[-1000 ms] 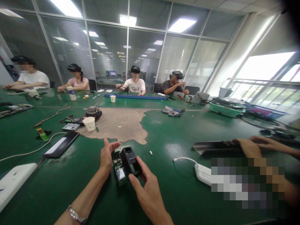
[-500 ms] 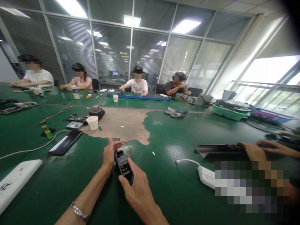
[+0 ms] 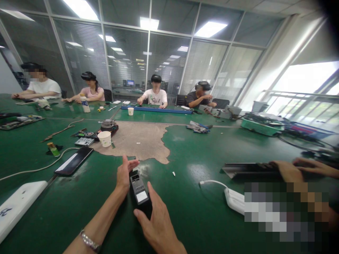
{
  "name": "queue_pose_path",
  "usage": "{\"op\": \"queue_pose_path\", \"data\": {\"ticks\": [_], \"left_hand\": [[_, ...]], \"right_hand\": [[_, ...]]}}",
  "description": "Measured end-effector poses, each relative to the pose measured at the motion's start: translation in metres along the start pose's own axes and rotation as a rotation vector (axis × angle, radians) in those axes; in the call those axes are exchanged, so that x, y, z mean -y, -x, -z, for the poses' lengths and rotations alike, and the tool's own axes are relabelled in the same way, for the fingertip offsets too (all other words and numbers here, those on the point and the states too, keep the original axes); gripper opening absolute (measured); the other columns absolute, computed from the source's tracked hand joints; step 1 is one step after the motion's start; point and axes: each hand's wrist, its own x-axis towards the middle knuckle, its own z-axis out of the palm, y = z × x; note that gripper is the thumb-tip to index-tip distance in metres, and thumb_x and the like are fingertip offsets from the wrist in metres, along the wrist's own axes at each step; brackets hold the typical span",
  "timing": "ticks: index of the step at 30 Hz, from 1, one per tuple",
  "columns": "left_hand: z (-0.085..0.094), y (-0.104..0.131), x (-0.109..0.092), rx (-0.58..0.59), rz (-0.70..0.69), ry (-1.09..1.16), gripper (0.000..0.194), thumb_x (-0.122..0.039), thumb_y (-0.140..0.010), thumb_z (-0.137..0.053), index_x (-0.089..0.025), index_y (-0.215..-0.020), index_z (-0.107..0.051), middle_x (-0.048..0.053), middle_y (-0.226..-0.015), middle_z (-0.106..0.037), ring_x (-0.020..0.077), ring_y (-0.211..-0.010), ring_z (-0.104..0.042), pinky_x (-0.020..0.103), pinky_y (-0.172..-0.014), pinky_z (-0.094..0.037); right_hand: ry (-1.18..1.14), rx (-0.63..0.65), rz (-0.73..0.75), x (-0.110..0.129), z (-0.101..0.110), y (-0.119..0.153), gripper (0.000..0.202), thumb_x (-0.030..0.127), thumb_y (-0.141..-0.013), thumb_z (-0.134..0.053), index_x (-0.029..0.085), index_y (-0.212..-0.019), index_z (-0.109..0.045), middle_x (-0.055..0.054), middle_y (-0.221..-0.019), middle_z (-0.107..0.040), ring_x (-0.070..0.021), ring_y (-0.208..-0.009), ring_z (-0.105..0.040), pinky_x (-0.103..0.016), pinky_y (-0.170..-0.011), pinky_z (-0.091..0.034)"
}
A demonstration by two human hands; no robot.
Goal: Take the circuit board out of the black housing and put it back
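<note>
A small black device with ports and a bright white patch on its upper face rests on the green table between my hands. My left hand is at its far left side, thumb up and fingers apart, bent across behind the far end. On the near right side is my right hand, thumb and fingers spread around the device's near end. Neither hand is closed on it; whether the fingertips touch it is hard to tell.
A phone and a white power bank lie left. Beyond stand a paper cup and electronic parts. At right, another person's hands hold a dark metal channel. Several people sit across the table.
The patch on the device's face has turned from dark to bright white. My right hand's fingers have moved slightly away from the device. My left hand has stayed in place.
</note>
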Motion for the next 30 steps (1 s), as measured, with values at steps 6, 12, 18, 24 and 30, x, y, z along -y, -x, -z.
{"op": "queue_pose_path", "data": {"ticks": [6, 12, 18, 24, 30], "left_hand": [[0.000, 0.000, 0.001, 0.008, -0.009, -0.009, 0.077, -0.076, -0.081, -0.037, -0.009, -0.085, -0.074, 0.018, -0.093, -0.075, 0.0278, -0.095, -0.070, 0.042, -0.099, -0.044], [0.000, 0.000, 0.002, 0.005, -0.017, -0.028, 0.077, -0.077, -0.079, -0.038, -0.010, -0.084, -0.074, 0.018, -0.092, -0.074, 0.0285, -0.094, -0.070, 0.043, -0.100, -0.043], [0.000, 0.000, 0.000, 0.022, 0.013, -0.023, 0.079, -0.079, -0.077, -0.037, -0.010, -0.084, -0.074, 0.019, -0.094, -0.074, 0.0303, -0.097, -0.069, 0.045, -0.098, -0.044], [-0.001, 0.001, 0.000, 0.002, -0.011, -0.028, 0.077, -0.077, -0.079, -0.037, -0.009, -0.085, -0.074, 0.018, -0.094, -0.074, 0.0292, -0.095, -0.070, 0.044, -0.097, -0.045], [-0.004, 0.003, -0.002, 0.001, -0.013, -0.035, 0.078, -0.077, -0.080, -0.036, -0.009, -0.084, -0.074, 0.018, -0.092, -0.075, 0.0282, -0.094, -0.070, 0.043, -0.099, -0.043]], "right_hand": [[-0.038, -0.013, -0.044, 0.001, -0.004, 0.000, 0.066, 0.020, -0.080, -0.062, 0.016, -0.143, -0.042, -0.014, -0.139, -0.053, -0.0301, -0.127, -0.052, -0.047, -0.105, -0.045], [-0.101, 0.002, -0.053, 0.006, -0.005, -0.004, 0.063, 0.018, -0.083, -0.058, 0.017, -0.143, -0.042, -0.013, -0.139, -0.053, -0.0288, -0.127, -0.052, -0.047, -0.106, -0.044], [-0.154, -0.015, -0.102, 0.015, 0.006, -0.012, 0.062, 0.021, -0.083, -0.060, 0.016, -0.142, -0.043, -0.012, -0.140, -0.052, -0.0290, -0.128, -0.051, -0.047, -0.108, -0.042], [-0.226, -0.078, -0.141, 0.015, 0.041, -0.026, 0.061, 0.028, -0.087, -0.060, 0.018, -0.144, -0.041, -0.010, -0.142, -0.050, -0.0275, -0.131, -0.047, -0.046, -0.110, -0.039], [-0.146, -0.131, -0.242, -0.027, 0.065, -0.021, 0.058, 0.034, -0.085, -0.062, 0.017, -0.139, -0.049, -0.012, -0.138, -0.055, -0.0308, -0.126, -0.052, -0.051, -0.107, -0.041]]}}
